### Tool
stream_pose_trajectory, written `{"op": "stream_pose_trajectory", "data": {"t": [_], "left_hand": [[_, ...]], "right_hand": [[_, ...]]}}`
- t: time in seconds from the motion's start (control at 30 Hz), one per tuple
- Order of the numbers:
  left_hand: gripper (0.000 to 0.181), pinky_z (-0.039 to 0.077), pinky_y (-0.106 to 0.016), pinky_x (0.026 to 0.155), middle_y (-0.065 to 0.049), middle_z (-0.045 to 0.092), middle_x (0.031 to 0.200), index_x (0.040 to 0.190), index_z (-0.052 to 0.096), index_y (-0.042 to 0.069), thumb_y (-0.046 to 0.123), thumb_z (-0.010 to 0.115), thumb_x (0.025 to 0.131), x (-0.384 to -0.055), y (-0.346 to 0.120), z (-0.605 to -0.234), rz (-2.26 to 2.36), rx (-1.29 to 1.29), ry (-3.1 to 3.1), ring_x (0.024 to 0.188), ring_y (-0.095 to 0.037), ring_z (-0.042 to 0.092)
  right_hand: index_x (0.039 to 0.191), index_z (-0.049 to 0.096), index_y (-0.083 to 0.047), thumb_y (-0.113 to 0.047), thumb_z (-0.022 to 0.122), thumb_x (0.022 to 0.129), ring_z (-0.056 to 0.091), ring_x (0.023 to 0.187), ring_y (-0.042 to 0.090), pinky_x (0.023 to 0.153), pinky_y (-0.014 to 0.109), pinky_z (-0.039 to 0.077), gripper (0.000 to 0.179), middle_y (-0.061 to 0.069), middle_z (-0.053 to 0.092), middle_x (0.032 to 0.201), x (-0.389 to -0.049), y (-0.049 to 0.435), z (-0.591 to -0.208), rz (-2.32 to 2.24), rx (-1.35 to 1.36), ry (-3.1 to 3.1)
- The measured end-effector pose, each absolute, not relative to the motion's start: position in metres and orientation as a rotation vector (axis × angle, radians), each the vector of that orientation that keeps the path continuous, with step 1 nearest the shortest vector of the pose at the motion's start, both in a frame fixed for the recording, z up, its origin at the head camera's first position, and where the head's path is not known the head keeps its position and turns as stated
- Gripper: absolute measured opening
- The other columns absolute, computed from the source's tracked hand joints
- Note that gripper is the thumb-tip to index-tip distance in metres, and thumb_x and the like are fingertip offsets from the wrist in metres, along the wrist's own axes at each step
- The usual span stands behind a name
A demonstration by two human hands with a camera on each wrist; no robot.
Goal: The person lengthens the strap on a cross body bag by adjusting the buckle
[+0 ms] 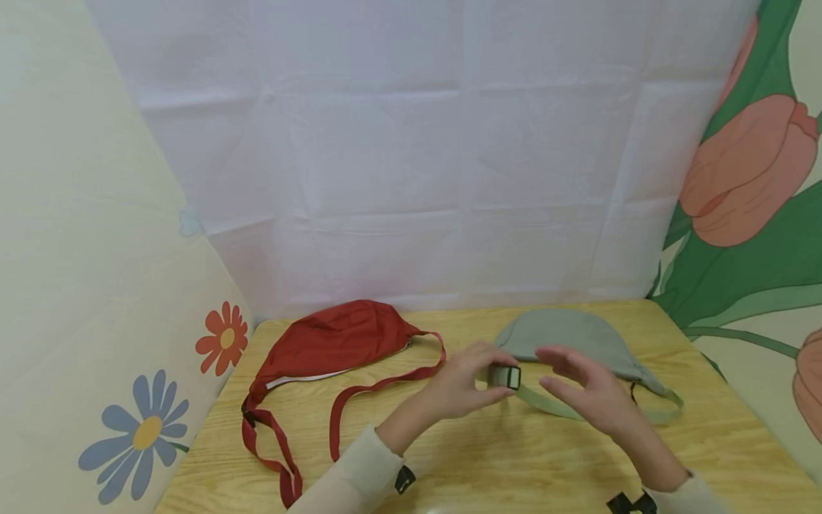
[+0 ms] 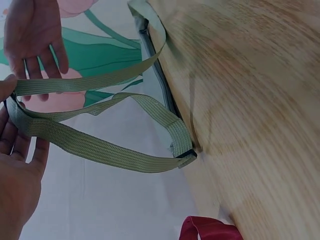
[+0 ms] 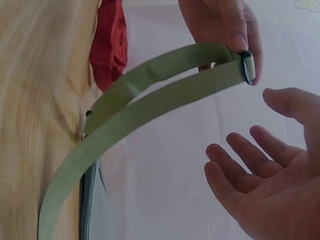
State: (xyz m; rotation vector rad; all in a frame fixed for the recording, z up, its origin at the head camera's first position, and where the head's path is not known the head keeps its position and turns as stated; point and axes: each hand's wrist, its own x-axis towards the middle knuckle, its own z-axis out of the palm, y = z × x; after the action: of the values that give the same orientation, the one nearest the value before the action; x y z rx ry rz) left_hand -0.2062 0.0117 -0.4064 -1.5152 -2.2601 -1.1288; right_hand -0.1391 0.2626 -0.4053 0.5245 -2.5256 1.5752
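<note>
My left hand (image 1: 459, 385) pinches a small black strap slider (image 1: 514, 378) between thumb and fingers, above the table. Through it runs the pale green webbing strap (image 3: 165, 102) of a grey-green waist bag (image 1: 571, 335), which lies behind both hands. In the left wrist view the strap (image 2: 100, 145) loops from the left hand (image 2: 20, 185) down to the bag's end. My right hand (image 1: 597, 396) hovers just right of the slider, holding nothing. Its fingers are apart and lightly bent in the right wrist view, not touching the strap.
A red waist bag (image 1: 340, 339) lies on the left of the wooden table (image 1: 449, 464), its red strap (image 1: 359, 389) trailing toward the front. A white cloth (image 1: 385, 157) hangs behind the table. Flower-printed cloths (image 1: 745, 171) stand at both sides.
</note>
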Motion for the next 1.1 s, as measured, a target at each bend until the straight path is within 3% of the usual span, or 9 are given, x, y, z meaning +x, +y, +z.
{"op": "stream_pose_trajectory", "data": {"t": [0.23, 0.63, 0.87, 1.1], "left_hand": [[0.038, 0.05, -0.026, 0.091, -0.004, 0.069, 0.115, 0.119, 0.068, 0.009, 0.013, 0.083, 0.085, -0.202, 0.01, -0.409, -1.133, -1.514, -2.275, 0.107, -0.017, 0.061], [0.04, 0.051, -0.023, 0.093, -0.004, 0.069, 0.118, 0.123, 0.066, 0.009, 0.011, 0.082, 0.086, -0.201, 0.005, -0.417, -1.114, -1.565, -2.209, 0.112, -0.016, 0.062], [0.04, 0.052, -0.025, 0.095, -0.007, 0.068, 0.118, 0.125, 0.066, 0.005, 0.009, 0.08, 0.087, -0.199, 0.002, -0.419, -1.166, -1.522, -2.237, 0.111, -0.019, 0.063], [0.041, 0.052, -0.019, 0.088, -0.007, 0.064, 0.114, 0.122, 0.066, 0.004, 0.008, 0.082, 0.084, -0.2, 0.001, -0.425, -1.184, -1.506, -2.189, 0.104, -0.017, 0.063]], "right_hand": [[0.138, 0.058, -0.007, -0.018, 0.066, 0.099, 0.06, 0.122, 0.031, 0.102, 0.036, 0.051, 0.041, 0.014, 0.063, 0.134, -0.139, 0.251, -0.412, 1.587, 0.611, -2.493], [0.133, 0.062, -0.008, -0.012, 0.067, 0.098, 0.061, 0.118, 0.006, 0.1, 0.034, 0.052, 0.036, 0.009, 0.066, 0.13, -0.142, 0.238, -0.425, 1.628, 0.699, -2.456], [0.129, 0.065, -0.009, -0.013, 0.069, 0.097, 0.063, 0.116, 0.009, 0.098, 0.032, 0.053, 0.033, 0.006, 0.068, 0.127, -0.142, 0.233, -0.43, 1.626, 0.661, -2.45], [0.125, 0.068, -0.01, -0.015, 0.072, 0.095, 0.065, 0.113, 0.011, 0.095, 0.044, 0.055, 0.031, 0.005, 0.071, 0.121, -0.142, 0.229, -0.432, 1.582, 0.632, -2.443]]}}
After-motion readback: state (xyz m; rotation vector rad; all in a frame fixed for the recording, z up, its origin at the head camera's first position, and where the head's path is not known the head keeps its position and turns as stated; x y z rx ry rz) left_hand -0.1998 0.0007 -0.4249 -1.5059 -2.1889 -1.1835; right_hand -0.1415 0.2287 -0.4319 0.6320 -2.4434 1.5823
